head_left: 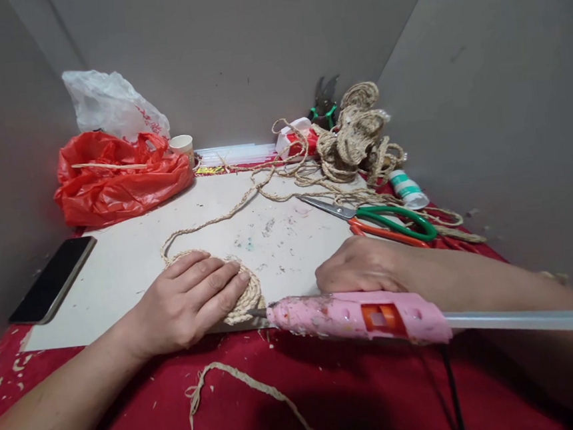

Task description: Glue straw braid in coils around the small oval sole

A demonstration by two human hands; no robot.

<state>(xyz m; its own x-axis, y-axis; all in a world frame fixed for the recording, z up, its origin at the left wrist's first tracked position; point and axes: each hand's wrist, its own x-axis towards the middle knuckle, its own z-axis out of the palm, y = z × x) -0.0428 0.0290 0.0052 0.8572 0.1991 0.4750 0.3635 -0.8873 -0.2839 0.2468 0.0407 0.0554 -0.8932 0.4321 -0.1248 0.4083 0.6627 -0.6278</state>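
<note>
My left hand [193,300] lies flat, fingers stretched out, on a coil of braided straw rope [249,288] at the front edge of the white board [136,275]. From the coil's far side a length of the braid [217,220] runs back to a heap. My right hand [359,269] is closed around a pink hot glue gun [325,312], its fingers partly hidden behind the body. The gun's dark nozzle meets the coil's right front edge. A long clear glue stick [526,320] sticks out of its rear.
Scissors [382,219] with green and orange handles lie behind my right hand, near heaped braid [354,135]. A phone [54,279] and red plastic bag [117,179] are on the left. A paper cup [181,145] stands behind. A loose strand [251,381] lies on red cloth [147,401].
</note>
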